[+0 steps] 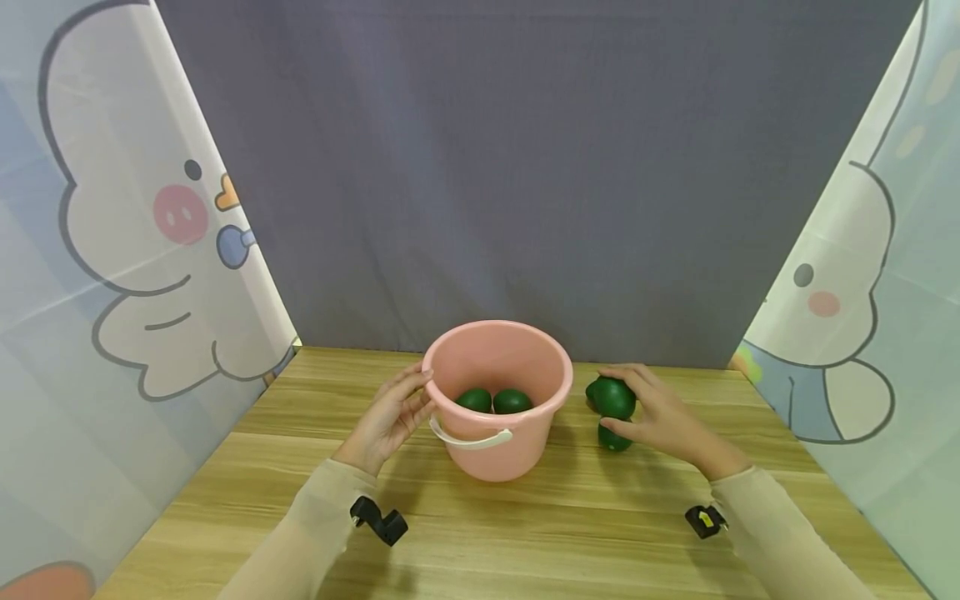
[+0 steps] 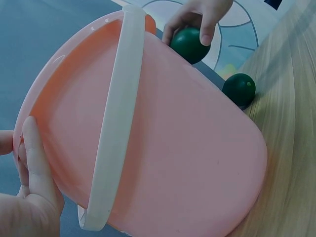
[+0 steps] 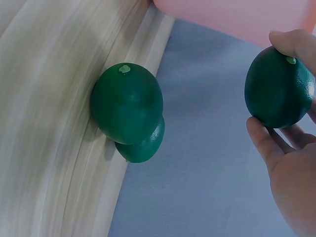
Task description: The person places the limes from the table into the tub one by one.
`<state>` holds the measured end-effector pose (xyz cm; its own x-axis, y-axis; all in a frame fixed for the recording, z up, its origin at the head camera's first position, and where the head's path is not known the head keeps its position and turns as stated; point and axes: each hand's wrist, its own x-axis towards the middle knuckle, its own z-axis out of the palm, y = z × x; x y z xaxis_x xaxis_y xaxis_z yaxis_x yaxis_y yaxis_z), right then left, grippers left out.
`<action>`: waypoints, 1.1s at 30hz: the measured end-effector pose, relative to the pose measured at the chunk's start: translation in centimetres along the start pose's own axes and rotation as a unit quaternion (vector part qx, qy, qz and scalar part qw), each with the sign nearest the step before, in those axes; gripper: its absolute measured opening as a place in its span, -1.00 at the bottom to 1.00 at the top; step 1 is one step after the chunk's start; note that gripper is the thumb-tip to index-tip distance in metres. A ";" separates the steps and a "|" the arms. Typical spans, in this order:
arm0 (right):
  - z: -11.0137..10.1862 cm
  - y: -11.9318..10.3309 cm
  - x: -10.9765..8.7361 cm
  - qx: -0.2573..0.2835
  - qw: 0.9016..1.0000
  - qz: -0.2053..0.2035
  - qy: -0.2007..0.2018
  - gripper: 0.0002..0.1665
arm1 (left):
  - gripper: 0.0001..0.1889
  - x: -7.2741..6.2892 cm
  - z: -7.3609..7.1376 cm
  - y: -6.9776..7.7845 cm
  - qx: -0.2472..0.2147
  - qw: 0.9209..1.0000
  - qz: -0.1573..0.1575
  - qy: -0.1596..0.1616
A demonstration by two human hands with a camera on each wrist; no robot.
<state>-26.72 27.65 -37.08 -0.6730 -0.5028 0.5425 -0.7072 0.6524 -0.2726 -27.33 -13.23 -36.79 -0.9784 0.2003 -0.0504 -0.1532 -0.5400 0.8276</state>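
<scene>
1. We find a glossy, dark-green, egg-shaped fruit (image 3: 274, 91) in the right hand (image 1: 651, 412), clear of the wooden surface. Thumb and fingers are partly spread and grip it from opposite sides, its pale stem mark near the thumb.

2. We place this held fruit just right of a pink, round, plastic-looking bucket (image 1: 517, 454), near its wall yet apart from it. In the right wrist view, its long axis runs roughly from thumb to fingertips. The right hand is plainly the nearer one; the bucket stands between it and the left hand (image 1: 386, 421).

3. We record the left hand at the bucket's left rim, bent fingers and thumb lightly holding the edge, only slightly apart. We cannot tell how firmly.

4. We observe the bucket upright, with two similar fruits inside, a left-hand one (image 1: 474, 400) and a right-hand one (image 1: 513, 402). Its white curved handle (image 2: 121, 113) hangs down against the near side.

5. We note two more on the surface below the right hand: a front fruit (image 3: 126, 103) and a rear fruit (image 3: 143, 147), partly hidden behind it.

6. Beneath is a yellowish wood-grain table (image 1: 525, 550); behind hangs a plain grey cloth (image 1: 480, 167).
</scene>
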 end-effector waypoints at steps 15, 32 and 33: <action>-0.5 -1.0 0.7 -0.005 1.000 -0.027 0.015 -0.14 | -0.53 0.1 0.0 0.1 0.009 1.000 -0.006 0.000; -1.1 -2.1 1.5 -0.007 0.999 -0.031 0.015 -0.11 | -0.55 -0.1 0.0 0.1 -0.005 1.000 -0.007 0.006; -1.2 -2.2 1.5 -0.006 0.999 -0.032 0.017 -0.11 | -0.55 -0.1 0.0 0.1 -0.005 1.000 -0.007 0.006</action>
<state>-25.95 26.13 -34.75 -0.6180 -0.5249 0.5853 -0.7460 0.6264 -0.2259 -27.27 -13.30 -36.68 -0.9778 0.1983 -0.0680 -0.1677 -0.5449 0.8216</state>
